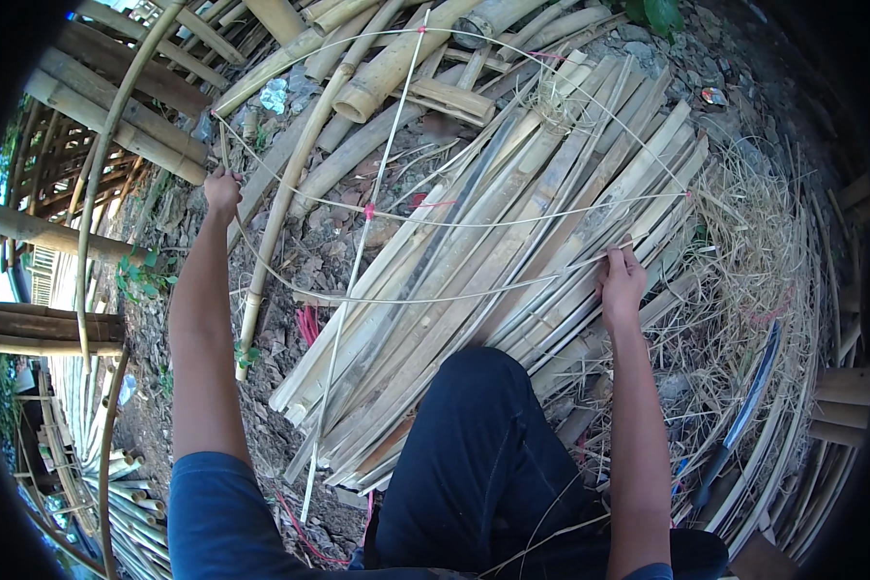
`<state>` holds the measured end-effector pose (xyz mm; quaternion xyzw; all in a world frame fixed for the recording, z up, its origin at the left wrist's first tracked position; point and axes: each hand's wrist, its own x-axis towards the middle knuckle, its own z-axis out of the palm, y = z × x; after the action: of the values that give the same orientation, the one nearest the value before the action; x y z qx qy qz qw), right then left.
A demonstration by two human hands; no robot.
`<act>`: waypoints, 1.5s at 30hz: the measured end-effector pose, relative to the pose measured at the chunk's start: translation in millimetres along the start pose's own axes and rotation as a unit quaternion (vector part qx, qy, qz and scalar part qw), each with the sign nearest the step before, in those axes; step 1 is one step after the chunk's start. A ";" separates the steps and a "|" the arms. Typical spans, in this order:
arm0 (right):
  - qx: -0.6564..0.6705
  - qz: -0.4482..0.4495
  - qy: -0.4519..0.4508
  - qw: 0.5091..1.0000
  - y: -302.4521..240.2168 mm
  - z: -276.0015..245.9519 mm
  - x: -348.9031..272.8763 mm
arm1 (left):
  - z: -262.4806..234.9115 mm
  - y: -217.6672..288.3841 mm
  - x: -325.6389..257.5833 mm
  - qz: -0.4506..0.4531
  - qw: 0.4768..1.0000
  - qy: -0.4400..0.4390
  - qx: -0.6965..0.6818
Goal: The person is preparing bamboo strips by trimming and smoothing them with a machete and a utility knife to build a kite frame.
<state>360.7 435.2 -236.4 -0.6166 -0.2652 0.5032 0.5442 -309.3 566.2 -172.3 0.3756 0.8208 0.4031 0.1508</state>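
Note:
A light frame of thin bamboo strips spreads before me: a long straight stick (393, 124) crossed by bowed strips (493, 225), with pink ties (368, 211) where they meet. My left hand (224, 193) is closed around strips at the frame's left corner. From there a loose thin bamboo strip (396, 301) sags in a curve toward the right. Between its fingertips my right hand (623, 280) pinches that strip's right end, apart from the frame's right corner tie (688, 194). Under the frame lies a pile of split bamboo slats (512, 213).
Bamboo poles (362, 92) lie behind the slats, and more stick out at left (116, 121). Dry shavings (754, 232) cover the right side. A long curved tool with a dark handle (710, 478) lies there. Pink string (307, 327) is near the slats. My bent knee (483, 377) is in front.

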 end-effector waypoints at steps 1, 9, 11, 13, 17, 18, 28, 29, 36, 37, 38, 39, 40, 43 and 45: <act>0.002 -0.002 -0.003 1.000 -0.8 0.3 -0.7 | 0.0 -3.4 2.4 0.003 1.000 0.002 -0.012; -0.008 -0.004 -0.003 1.000 -1.8 -3.3 0.9 | 1.3 -8.7 8.0 -0.002 1.000 -0.013 -0.018; -0.009 -0.004 0.005 1.000 -5.1 3.8 -3.9 | -2.9 -9.7 8.7 -0.005 1.000 -0.023 -0.018; -0.010 -0.006 0.018 1.000 -7.0 4.1 -4.2 | -3.1 -7.3 5.8 0.003 1.000 -0.023 -0.019; -0.028 -0.016 0.009 0.999 0.7 1.6 1.8 | 0.9 -7.3 3.1 0.012 0.999 -0.022 -0.035; -0.035 -0.030 0.015 0.999 2.2 3.7 2.5 | -1.8 -8.9 6.5 0.011 0.999 -0.028 -0.036; -0.109 -0.063 0.023 0.992 -11.4 7.5 7.7 | -0.7 -5.1 5.2 0.016 0.999 -0.041 -0.013; -0.119 -0.088 0.018 0.989 -13.3 8.4 8.4 | 1.3 -3.1 2.7 0.016 0.999 -0.043 -0.012; -0.119 -0.115 -0.006 0.986 -10.7 13.0 15.7 | -5.0 -13.5 12.0 0.004 0.998 -0.049 -0.039; -0.116 -0.119 -0.005 0.986 -11.3 13.2 16.1 | -4.4 -14.1 12.6 0.002 0.997 -0.057 -0.043; -0.114 -0.124 -0.005 0.986 -12.0 13.5 16.4 | -4.0 -15.1 12.7 0.002 0.997 -0.058 -0.043; -0.114 -0.124 -0.005 0.986 -12.6 13.7 16.5 | -4.4 -16.2 12.5 -0.003 0.997 -0.059 -0.047; -0.127 -0.124 -0.004 0.984 -13.5 13.2 17.2 | -2.8 -14.2 9.7 -0.008 0.997 -0.060 -0.051; -0.152 -0.126 0.000 0.980 -15.7 13.0 17.3 | 4.6 -11.3 1.5 0.005 0.999 -0.033 -0.037; -0.162 -0.127 -0.001 0.979 -17.5 14.9 16.6 | 2.6 -9.6 1.8 0.004 0.999 -0.030 -0.032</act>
<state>356.8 460.4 -224.1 -0.6574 -0.4199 0.3815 0.4960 -313.8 565.1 -181.2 0.3857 0.8012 0.4182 0.1857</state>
